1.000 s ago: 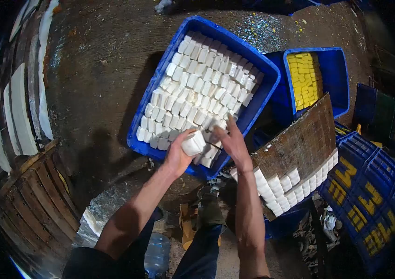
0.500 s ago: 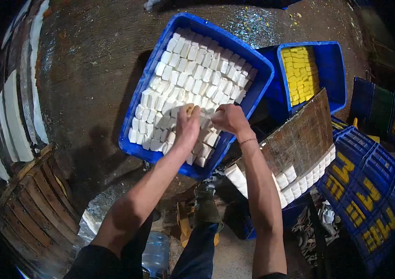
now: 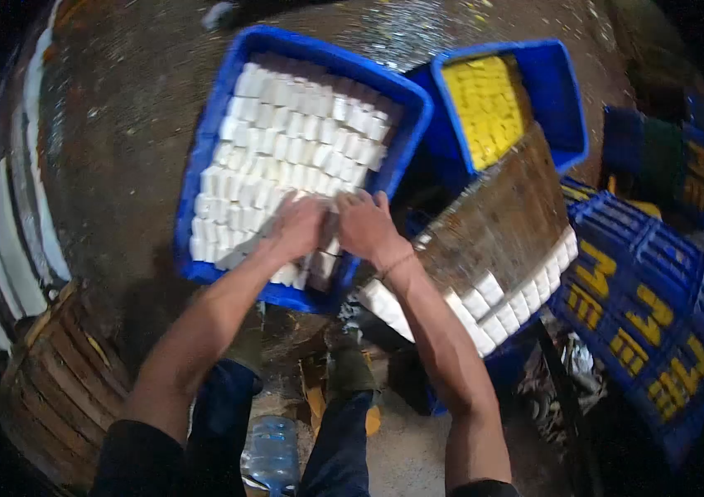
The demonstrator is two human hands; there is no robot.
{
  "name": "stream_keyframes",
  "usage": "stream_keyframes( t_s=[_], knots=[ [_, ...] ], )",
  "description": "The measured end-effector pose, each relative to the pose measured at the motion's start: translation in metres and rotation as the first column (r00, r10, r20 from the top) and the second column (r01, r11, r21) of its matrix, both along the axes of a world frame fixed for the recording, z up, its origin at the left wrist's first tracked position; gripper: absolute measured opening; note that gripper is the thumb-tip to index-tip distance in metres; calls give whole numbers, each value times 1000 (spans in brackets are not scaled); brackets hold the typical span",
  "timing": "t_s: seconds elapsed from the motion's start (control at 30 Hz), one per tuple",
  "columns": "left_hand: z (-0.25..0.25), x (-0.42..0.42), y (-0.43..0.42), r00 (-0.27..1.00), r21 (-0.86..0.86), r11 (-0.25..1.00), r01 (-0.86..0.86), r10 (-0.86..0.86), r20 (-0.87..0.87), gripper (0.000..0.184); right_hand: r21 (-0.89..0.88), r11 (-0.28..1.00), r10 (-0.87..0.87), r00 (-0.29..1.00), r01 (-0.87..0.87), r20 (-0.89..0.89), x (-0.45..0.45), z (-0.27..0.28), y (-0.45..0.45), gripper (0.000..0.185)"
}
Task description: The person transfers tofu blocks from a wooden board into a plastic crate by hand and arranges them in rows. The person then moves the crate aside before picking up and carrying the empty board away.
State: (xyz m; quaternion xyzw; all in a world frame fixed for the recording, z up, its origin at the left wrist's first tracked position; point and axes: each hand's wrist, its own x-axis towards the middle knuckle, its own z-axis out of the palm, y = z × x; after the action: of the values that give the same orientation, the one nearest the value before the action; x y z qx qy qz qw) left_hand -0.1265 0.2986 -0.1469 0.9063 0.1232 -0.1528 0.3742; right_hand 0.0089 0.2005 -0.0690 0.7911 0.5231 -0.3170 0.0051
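Note:
Rows of white tofu blocks (image 3: 282, 141) fill a large blue crate (image 3: 418, 112). Both of my hands are in the lower right part of it, close together. My left hand (image 3: 298, 225) bends over the blocks there, its fingers closed against them and partly hidden. Just to its right, my right hand (image 3: 366, 225) has curled fingers at the blocks by the crate's right side. A narrow gap between the hands shows a bit of tofu. At the crate's lower right corner, below the hands, the dark bottom shows.
Right of the crate, a tilted wooden board (image 3: 497, 219) carries white tofu blocks (image 3: 513, 315) along its lower edges. Behind it stands a blue crate (image 3: 567, 99) with yellow blocks (image 3: 489, 108). Lettered blue crates (image 3: 642, 306) stand far right, a slatted wooden crate (image 3: 70, 381) lower left.
The whole view has shifted, moving the crates left. My hands have come closer together and lower toward the crate's near right corner. The fingers now press down among the blocks.

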Motion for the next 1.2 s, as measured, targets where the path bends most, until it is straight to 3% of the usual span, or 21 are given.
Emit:
stream_keyframes(
  t_s=[0.03,0.07,0.1,0.2,0.3,0.4,0.57,0.63,0.7,0.77,0.83,0.87,0.9,0.93,0.97,1.03,1.07,1.1,1.17,1.2],
  knots=[
    [9,6,3,992,0,998,70,-69,-106,46,234,969,-82,997,80,-3,7,18,-13,38],
    [10,10,2,990,-12,999,38,-39,-132,47,356,899,-209,964,255,-163,18,54,-19,41],
    [9,13,0,987,-18,1000,1,-4,-163,47,409,852,-279,944,328,-176,30,78,-36,40],
    [20,19,-11,999,121,992,-37,40,-17,57,362,791,-500,862,493,-79,71,111,-133,37],
    [20,30,-24,995,202,979,23,-42,91,60,217,736,-664,746,642,48,99,91,-247,39],
    [14,33,-36,984,148,978,148,-160,74,64,276,769,-631,755,577,178,93,61,-323,40],
    [8,40,-40,980,42,980,192,-194,33,60,290,776,-609,785,559,116,67,57,-361,37],
    [3,44,-42,980,67,979,194,-197,39,58,224,669,-704,701,708,-113,70,67,-361,35],
    [6,47,-46,977,104,981,165,-177,120,56,297,668,-689,718,682,-98,81,70,-360,34],
    [8,45,-47,972,101,980,172,-186,146,51,166,614,-710,632,771,-310,95,73,-362,32],
    [13,43,-47,963,72,966,250,-240,-122,47,198,603,-700,632,773,-332,101,74,-366,31],
    [8,40,-44,944,81,951,298,-280,-175,61,180,629,-669,644,757,-371,103,78,-370,31],
    [4,38,-43,943,84,950,302,-284,-176,61,164,654,-636,654,739,-410,104,85,-371,30],
    [0,35,-43,957,97,954,285,-279,-76,54,30,705,-643,656,709,-394,102,91,-372,31],
    [-4,32,-43,962,106,958,268,-271,23,46,91,802,-550,789,591,-275,97,86,-374,34],
    [4,35,-50,976,171,970,174,-192,101,50,347,822,-478,878,452,-13,76,73,-379,40],
    [9,37,-52,976,226,972,68,-112,185,53,352,820,-477,879,451,-14,65,68,-380,40],
    [16,39,-54,977,231,971,68,-112,182,53,329,825,-487,874,459,0,54,65,-380,44],
    [35,48,-61,951,223,959,-174,105,292,60,305,827,-501,866,473,14,43,66,-384,48],
    [54,55,-70,934,186,948,-257,195,298,60,273,823,-500,864,497,-66,41,68,-384,49]
  ],
)
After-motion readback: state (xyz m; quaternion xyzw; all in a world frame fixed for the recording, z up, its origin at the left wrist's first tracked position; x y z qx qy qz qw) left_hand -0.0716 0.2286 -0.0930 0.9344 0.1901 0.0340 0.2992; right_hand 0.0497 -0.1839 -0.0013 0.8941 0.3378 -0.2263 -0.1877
